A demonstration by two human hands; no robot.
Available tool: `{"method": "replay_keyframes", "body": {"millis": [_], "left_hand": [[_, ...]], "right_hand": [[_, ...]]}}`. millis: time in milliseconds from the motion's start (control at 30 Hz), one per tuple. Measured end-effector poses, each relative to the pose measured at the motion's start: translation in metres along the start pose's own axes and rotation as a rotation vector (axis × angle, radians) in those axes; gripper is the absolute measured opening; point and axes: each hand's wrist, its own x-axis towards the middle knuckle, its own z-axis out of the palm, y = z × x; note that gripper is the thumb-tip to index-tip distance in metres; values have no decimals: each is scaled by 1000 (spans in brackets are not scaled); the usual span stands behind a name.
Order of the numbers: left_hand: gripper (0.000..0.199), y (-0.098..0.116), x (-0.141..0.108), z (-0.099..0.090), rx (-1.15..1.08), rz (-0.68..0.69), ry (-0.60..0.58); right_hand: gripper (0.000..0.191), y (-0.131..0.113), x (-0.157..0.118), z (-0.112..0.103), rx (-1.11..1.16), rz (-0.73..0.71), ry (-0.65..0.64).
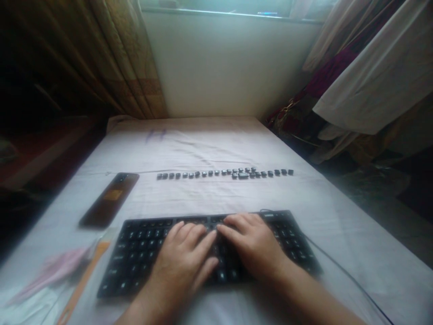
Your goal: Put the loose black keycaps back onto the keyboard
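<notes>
Keyboard (226,264) partly hidden beneath both hands (182,253); index fingertips (221,229) nearly meeting, grip unclear.

My left hand (184,255) and right hand (255,243) hide part of the keyboard (133,255); loose keycaps (243,175) are too small to read; the bottom edge crops the cable (345,267).

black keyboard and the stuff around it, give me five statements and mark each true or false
1. The bare left hand and bare right hand are over the black rectangular keyboard. True.
2. The dark brown rectangular phone lies to the right. False: it lies to the left.
3. Small dark square keycaps lie beyond the keyboard. True.
4. The thin black cable trails off left. False: it trails off right.
5. The flat orange strip lies across the keyboard. False: it lies left of it.
</notes>
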Motion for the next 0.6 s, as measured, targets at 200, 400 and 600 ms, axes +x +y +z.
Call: {"method": "replay_keyframes", "body": {"millis": [200, 400, 600], "left_hand": [[31, 1, 1, -1, -6, -11, 2], [34, 1, 1, 0, 43, 18, 60], [35, -4, 3, -1, 114, 76, 104]], "right_hand": [[26, -2, 2, 0, -15, -9, 24], [26, -1, 3, 1, 22, 4, 53], [17, 1, 0, 8, 75, 46, 25]]}}
